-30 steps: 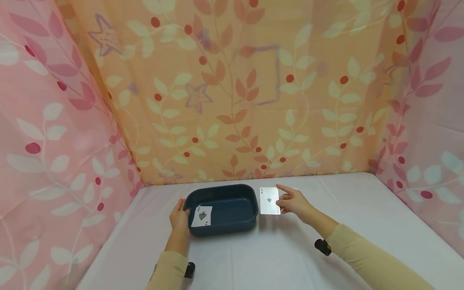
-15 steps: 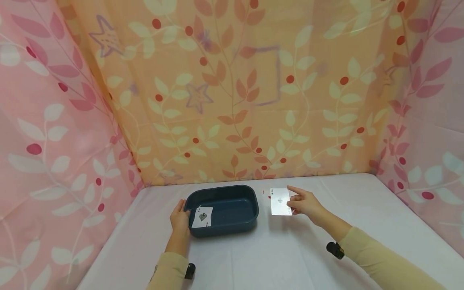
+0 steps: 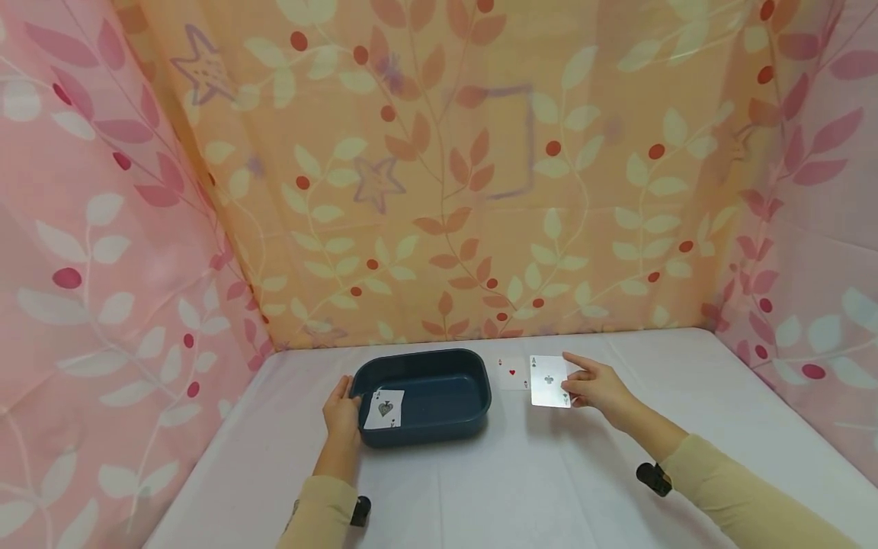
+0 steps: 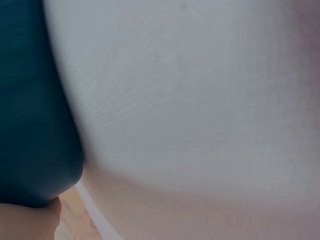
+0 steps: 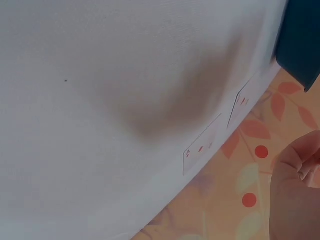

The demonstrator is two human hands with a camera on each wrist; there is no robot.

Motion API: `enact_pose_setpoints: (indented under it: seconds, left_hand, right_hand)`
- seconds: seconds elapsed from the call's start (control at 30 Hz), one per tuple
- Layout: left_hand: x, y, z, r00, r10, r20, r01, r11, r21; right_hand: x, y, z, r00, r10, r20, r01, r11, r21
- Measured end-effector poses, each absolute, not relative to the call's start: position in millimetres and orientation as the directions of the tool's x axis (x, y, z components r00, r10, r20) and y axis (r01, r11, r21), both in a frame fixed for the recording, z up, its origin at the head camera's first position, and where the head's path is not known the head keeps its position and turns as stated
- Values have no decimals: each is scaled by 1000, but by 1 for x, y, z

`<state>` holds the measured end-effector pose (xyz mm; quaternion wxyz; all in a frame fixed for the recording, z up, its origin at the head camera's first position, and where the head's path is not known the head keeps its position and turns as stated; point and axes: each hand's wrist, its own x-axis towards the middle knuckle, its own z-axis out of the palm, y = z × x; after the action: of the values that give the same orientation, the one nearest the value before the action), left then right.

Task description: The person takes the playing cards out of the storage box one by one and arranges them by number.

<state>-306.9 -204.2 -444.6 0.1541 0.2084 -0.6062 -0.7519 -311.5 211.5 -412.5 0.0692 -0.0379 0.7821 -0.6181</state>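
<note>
Apparently, an ace awaiting its spot

Cards seem to be getting laid out; the next move likely calls for lowering the ace of clubs point(image 3: 547, 381) flat, clear of the red card point(image 3: 511, 374). It hangs above the tabletop point(image 3: 549, 496), right of the tray point(image 3: 428, 436). The right hand point(image 3: 597, 387) pinches its right edge, index finger outstretched; the left hand point(image 3: 340, 416) grips the tray's left end.

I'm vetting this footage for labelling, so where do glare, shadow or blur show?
Head view: the held card looks bright and washed out, its print greyed. Left wrist view: the tablecloth is soft and hazy. Right wrist view: a broad, soft-edged shadow crosses the tablecloth, and the two cards lying there look pale.
</note>
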Motion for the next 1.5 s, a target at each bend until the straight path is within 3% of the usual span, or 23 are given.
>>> enact_pose_setpoints:
  seconds: [1.5]
  left_hand:
    - [-308, -204, -443, -863, -487, -135, -36, -207, 978]
  right_hand:
    - [-317, 259, -415, -999, -11, -44, 40, 283, -958]
